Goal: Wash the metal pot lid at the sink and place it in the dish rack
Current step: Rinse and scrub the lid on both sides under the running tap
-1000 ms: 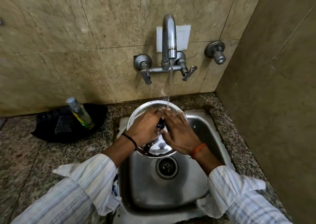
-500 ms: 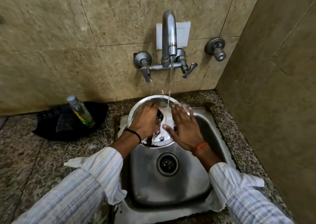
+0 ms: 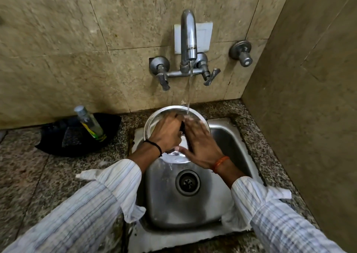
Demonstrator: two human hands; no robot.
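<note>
The round metal pot lid [image 3: 154,118] is tilted over the back of the steel sink [image 3: 222,142], under running water from the tap [image 3: 188,34]. My left hand [image 3: 166,133] is closed around the lid's black knob at its middle. Laid flat on the lid's wet surface is my right hand [image 3: 201,144], fingers spread, with the water stream landing at its fingertips. Both hands hide most of the lid. No dish rack is in view.
A black tray [image 3: 58,142] holding a clear bottle [image 3: 89,124] sits on the granite counter [image 3: 29,175] left of the sink. A tiled wall with a separate valve [image 3: 241,53] stands behind, and a side wall closes the right. The sink drain [image 3: 187,182] is uncovered.
The lid has shifted slightly back toward the wall. My right hand has slid across its surface, and my left hand keeps hold of the knob. Water keeps running.
</note>
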